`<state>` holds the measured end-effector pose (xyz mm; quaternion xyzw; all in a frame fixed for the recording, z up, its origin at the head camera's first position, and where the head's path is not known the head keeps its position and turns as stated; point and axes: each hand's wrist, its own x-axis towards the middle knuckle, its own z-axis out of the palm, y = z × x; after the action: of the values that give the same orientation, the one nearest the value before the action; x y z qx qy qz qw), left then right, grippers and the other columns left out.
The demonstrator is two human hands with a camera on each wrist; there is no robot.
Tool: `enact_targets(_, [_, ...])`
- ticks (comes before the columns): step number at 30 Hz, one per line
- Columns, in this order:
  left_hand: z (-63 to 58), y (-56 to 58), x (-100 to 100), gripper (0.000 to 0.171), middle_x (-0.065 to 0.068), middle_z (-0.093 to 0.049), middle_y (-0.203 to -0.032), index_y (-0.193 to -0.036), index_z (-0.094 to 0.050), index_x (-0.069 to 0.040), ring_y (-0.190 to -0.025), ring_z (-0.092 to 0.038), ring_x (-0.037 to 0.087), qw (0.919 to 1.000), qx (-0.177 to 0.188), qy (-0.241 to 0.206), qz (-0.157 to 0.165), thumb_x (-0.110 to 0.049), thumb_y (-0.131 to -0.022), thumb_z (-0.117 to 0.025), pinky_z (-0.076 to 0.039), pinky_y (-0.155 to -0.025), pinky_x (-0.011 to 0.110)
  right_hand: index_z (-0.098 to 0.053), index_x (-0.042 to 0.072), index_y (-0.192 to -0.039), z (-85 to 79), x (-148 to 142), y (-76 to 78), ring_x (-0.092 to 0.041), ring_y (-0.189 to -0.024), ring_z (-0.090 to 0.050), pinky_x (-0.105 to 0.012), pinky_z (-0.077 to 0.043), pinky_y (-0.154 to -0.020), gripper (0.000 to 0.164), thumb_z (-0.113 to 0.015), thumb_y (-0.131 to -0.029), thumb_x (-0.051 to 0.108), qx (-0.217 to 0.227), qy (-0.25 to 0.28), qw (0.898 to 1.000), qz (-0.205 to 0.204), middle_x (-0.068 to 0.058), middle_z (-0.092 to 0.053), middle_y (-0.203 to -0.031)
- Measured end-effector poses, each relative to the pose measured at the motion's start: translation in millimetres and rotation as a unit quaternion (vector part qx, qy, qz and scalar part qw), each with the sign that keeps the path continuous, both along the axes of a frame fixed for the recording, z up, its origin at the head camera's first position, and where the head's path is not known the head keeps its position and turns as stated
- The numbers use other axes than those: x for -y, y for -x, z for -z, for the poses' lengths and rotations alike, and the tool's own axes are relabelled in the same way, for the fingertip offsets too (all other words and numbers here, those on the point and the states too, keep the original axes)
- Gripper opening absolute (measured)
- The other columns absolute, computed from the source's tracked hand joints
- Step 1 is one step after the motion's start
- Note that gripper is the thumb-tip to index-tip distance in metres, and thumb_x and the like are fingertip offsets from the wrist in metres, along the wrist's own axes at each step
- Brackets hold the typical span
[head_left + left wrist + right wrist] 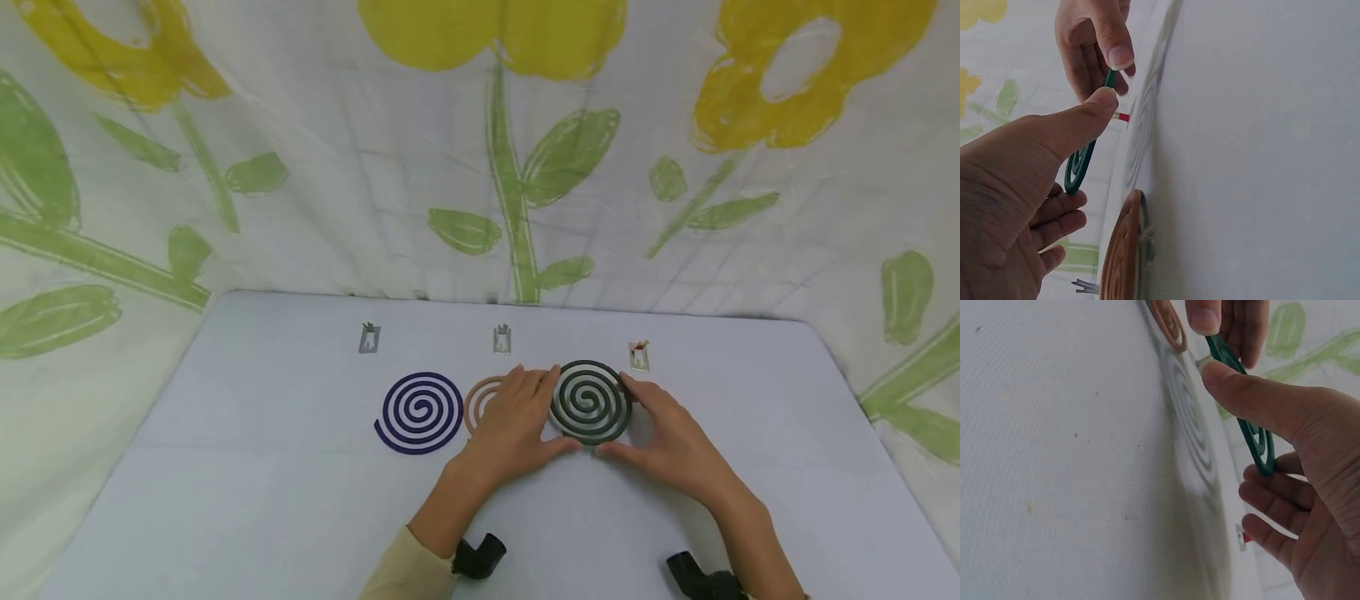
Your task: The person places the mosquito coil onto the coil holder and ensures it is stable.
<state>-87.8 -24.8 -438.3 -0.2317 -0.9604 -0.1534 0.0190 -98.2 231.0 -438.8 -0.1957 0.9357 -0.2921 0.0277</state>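
Observation:
A dark green mosquito coil [590,398] is held by both hands just above the table, its spiral shadow falling beneath it. My left hand [510,429] pinches its left side between thumb and fingers. From the right, my right hand [671,437] grips the opposite edge the same way; both thumbs sit close together on the near rim in the left wrist view. A brown coil [1121,256] lies to the left, partly covered by my left hand in the head view. Beside it rests a purple coil [422,408], flat on the table.
Three small metal coil stands lie in a row farther back: a left stand [368,347], a middle stand [502,350] and a right stand [639,365] with a red mark. Behind the white table [247,467] hangs a flower-printed curtain [315,242].

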Motion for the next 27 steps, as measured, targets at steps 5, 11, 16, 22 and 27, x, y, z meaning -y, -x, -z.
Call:
enact_targets(5, [-6.8, 4.2, 0.5, 0.096, 0.009, -0.057, -0.154, -0.162, -0.039, -0.006, -0.147, -0.051, 0.026, 0.9995, 0.012, -0.028, 0.004, -0.063, -0.093, -0.073, -0.035, -0.131, 0.042, -0.044, -0.001, -0.158, -1.5, -1.0, 2.3, -0.043, -0.135, -0.059, -0.065, -0.050, -0.109, 0.101, -0.096, -0.077, 0.032, -0.001, 0.008, 1.000, 0.000, -0.023, -0.059, -0.149])
enact_targets(11, [-10.9, 8.5, 0.8, 0.096, 0.013, -0.052, -0.158, -0.164, -0.036, -0.005, -0.149, -0.050, 0.027, 0.9915, 0.067, -0.112, -0.001, -0.055, -0.092, -0.078, -0.043, -0.125, 0.042, -0.044, -0.001, -0.157, -7.6, 1.0, 3.1, -0.040, -0.124, -0.067, -0.055, -0.056, -0.105, 0.097, -0.096, -0.078, 0.019, 0.000, 0.037, 0.999, 0.002, -0.021, -0.060, -0.144])
enact_targets(16, [-13.5, 10.1, 3.5, 0.098, 0.010, -0.048, -0.161, -0.165, -0.034, -0.009, -0.148, -0.051, 0.027, 0.9863, 0.098, -0.133, -0.011, -0.043, -0.089, -0.085, -0.047, -0.122, 0.042, -0.041, 0.001, -0.159, -13.6, 4.2, 3.7, -0.039, -0.128, -0.065, -0.049, -0.054, -0.111, 0.096, -0.094, -0.081, 0.020, 0.027, 0.063, 0.998, -0.005, -0.019, -0.059, -0.143])
enact_targets(22, [-20.2, 20.1, -3.0, 0.094, 0.010, -0.046, -0.162, -0.167, -0.032, -0.014, -0.131, -0.060, 0.033, 0.9813, 0.102, -0.163, -0.005, -0.034, -0.092, -0.085, -0.048, -0.118, 0.050, -0.042, -0.002, -0.159, -25.1, -2.4, 12.2, -0.036, -0.118, -0.071, -0.052, -0.056, -0.105, 0.096, -0.094, -0.080, 0.014, 0.016, 0.056, 0.998, 0.001, -0.020, -0.060, -0.139])
enact_targets(27, [-23.6, 29.5, -8.3, 0.093, 0.009, -0.043, -0.163, -0.167, -0.031, -0.017, -0.115, -0.066, 0.025, 0.9711, 0.127, -0.202, -0.009, -0.032, -0.093, -0.084, -0.052, -0.111, 0.046, -0.036, -0.003, -0.161, -32.1, -6.9, 24.8, -0.035, -0.116, -0.069, -0.055, -0.058, -0.103, 0.096, -0.091, -0.084, 0.014, 0.046, 0.057, 0.997, -0.001, -0.023, -0.055, -0.144])
